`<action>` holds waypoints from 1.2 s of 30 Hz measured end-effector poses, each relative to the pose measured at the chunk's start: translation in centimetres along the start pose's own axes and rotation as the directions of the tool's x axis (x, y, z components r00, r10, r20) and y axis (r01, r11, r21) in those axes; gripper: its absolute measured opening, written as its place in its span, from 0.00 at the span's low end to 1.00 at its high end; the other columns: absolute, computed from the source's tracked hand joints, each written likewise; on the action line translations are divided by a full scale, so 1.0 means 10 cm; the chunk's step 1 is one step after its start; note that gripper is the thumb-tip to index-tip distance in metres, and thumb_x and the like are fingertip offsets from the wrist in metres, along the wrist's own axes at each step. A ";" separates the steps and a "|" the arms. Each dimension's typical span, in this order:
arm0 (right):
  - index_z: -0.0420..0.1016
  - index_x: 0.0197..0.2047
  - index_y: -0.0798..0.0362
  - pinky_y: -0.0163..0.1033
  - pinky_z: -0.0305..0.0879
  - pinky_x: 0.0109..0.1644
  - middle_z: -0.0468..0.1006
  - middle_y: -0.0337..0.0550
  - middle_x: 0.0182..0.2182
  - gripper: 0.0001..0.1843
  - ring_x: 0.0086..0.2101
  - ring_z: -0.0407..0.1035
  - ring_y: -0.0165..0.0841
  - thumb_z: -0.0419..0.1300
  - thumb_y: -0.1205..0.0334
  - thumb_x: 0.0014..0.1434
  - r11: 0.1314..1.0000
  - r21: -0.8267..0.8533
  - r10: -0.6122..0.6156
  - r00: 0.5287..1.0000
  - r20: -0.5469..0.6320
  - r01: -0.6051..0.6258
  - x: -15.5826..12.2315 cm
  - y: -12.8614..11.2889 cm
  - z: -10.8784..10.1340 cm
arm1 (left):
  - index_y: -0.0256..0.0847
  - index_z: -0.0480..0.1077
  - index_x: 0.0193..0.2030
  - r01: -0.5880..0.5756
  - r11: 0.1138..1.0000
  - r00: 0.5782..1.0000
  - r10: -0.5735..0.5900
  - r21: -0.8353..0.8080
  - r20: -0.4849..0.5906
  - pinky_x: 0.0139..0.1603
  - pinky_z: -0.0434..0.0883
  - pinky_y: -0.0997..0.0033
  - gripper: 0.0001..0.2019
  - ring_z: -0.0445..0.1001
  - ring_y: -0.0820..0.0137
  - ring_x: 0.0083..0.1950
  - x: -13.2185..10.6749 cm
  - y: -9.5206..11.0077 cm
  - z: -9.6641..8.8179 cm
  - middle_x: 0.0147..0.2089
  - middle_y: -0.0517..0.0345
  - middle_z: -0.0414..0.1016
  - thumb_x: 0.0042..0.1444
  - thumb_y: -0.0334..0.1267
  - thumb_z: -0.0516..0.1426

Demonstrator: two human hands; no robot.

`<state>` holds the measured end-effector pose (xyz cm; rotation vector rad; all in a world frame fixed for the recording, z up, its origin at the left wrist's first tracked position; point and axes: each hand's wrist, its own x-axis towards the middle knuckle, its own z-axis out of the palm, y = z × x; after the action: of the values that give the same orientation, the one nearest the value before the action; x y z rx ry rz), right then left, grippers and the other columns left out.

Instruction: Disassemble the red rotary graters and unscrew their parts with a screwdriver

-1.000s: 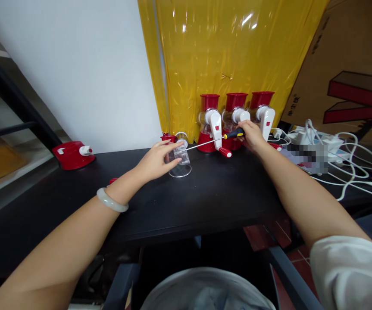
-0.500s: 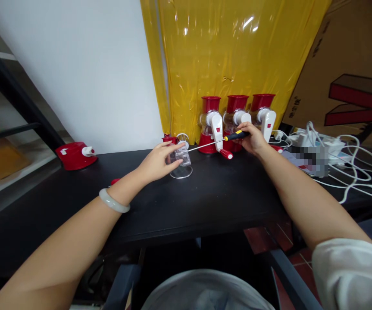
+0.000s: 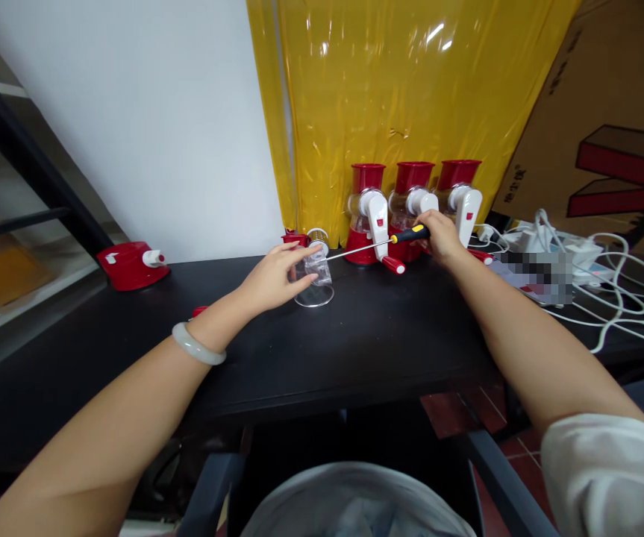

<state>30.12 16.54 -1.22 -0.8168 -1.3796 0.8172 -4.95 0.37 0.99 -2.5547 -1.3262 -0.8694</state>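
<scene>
Screwdriver [image 3: 405,236], pinched between fingers of the right hand [image 3: 441,236], pointed left at the clear housing [image 3: 323,271], which the left hand [image 3: 272,280] gripped, thumb and fingers spread.

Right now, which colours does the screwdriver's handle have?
The screwdriver handle is black and yellow; head view.

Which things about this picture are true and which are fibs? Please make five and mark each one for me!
1. The right hand holds a screwdriver. True.
2. The left arm has no bracelet. False: a pale bangle circles the wrist.
3. The screwdriver's metal shaft points toward the clear plastic part at the left hand. True.
4. The table is white. False: the table is black.
5. Three red and white machines stand in a row in front of the yellow sheet. True.
</scene>
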 end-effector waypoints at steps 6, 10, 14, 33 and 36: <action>0.66 0.25 0.48 0.38 0.61 0.20 0.63 0.35 0.17 0.14 0.16 0.56 0.28 0.60 0.48 0.50 0.997 0.072 0.014 0.999 -0.031 -0.012 0.02 -0.03 0.04 | 0.47 0.67 0.65 0.035 0.999 0.999 -0.035 -0.014 0.018 0.62 0.65 0.48 0.26 0.71 0.55 0.58 0.01 0.05 -0.03 0.43 0.52 0.76 0.61 0.47 0.57; 0.65 0.24 0.48 0.37 0.57 0.18 0.62 0.35 0.15 0.28 0.14 0.55 0.28 0.53 0.30 0.53 0.999 0.038 0.034 0.999 -0.034 -0.032 0.00 -0.05 0.03 | 0.45 0.66 0.66 0.037 0.999 0.999 -0.037 -0.009 0.020 0.63 0.63 0.46 0.26 0.66 0.53 0.63 0.01 0.06 -0.03 0.44 0.50 0.76 0.61 0.47 0.57; 0.66 0.23 0.48 0.35 0.51 0.16 0.57 0.33 0.11 0.31 0.12 0.52 0.27 0.53 0.27 0.52 0.998 -0.049 0.044 0.998 -0.048 -0.046 -0.01 -0.04 0.02 | 0.45 0.66 0.66 0.034 0.999 0.999 -0.034 -0.008 0.021 0.63 0.63 0.47 0.26 0.66 0.52 0.64 0.01 0.04 -0.03 0.47 0.48 0.76 0.61 0.47 0.57; 0.66 0.24 0.49 0.36 0.64 0.20 0.69 0.38 0.21 0.26 0.21 0.65 0.30 0.59 0.32 0.50 0.990 0.101 0.099 0.995 -0.026 -0.096 -0.01 -0.05 0.06 | 0.46 0.66 0.65 0.037 0.999 0.999 -0.037 -0.002 0.016 0.61 0.65 0.49 0.26 0.68 0.54 0.61 0.01 0.05 -0.02 0.45 0.51 0.76 0.61 0.46 0.57; 0.68 0.24 0.49 0.35 0.60 0.17 0.69 0.37 0.18 0.27 0.18 0.64 0.29 0.59 0.32 0.50 0.998 0.017 0.068 0.997 -0.043 -0.067 -0.01 -0.03 0.05 | 0.47 0.66 0.66 0.025 1.000 1.000 -0.025 0.005 0.012 0.62 0.65 0.48 0.26 0.68 0.54 0.61 0.01 0.03 -0.01 0.45 0.51 0.76 0.61 0.46 0.57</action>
<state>29.65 16.31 -0.98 -0.8678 -1.3117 0.8565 -4.76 0.22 1.19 -2.5492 -1.3641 -0.8556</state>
